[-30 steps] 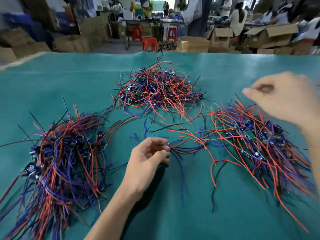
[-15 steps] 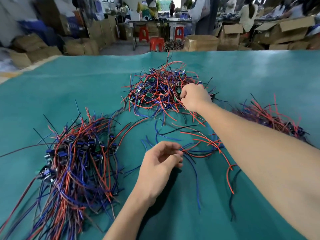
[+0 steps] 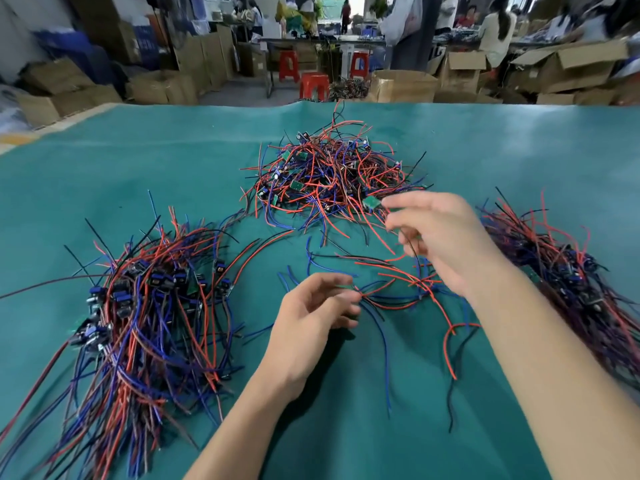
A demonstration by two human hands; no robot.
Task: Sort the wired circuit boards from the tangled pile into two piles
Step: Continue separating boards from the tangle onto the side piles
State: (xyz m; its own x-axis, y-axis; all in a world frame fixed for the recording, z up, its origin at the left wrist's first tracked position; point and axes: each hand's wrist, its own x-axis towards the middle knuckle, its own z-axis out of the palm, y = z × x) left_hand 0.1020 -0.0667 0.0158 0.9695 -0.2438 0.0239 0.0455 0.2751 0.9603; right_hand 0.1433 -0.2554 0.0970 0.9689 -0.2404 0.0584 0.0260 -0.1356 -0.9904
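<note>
While the tangled pile [image 3: 329,174] sits mid-worktop [image 3: 138,161] between the left pile [image 3: 145,313] and right pile [image 3: 568,271], the head view shows the right hand [image 3: 446,244] with fingers pinching a green circuit board [image 3: 371,203] at the tangle's near edge. The left hand [image 3: 311,320] pinches loose wires [image 3: 391,292]. Lifting slowly should free trailing leads. The right pile is cut off; motion blurs both grips.

We see a table covered in a green mat [image 3: 138,161], and 3 heaps of wired circuit boards lie directly on it. The tangled pile [image 3: 329,174] sits at the far middle, 1 sorted pile [image 3: 149,313] lies at the left and another sorted pile [image 3: 568,282] at the right. Between them, near the front, a small bunch of loose red, blue and black wires [image 3: 408,292] rests on the mat.
</note>
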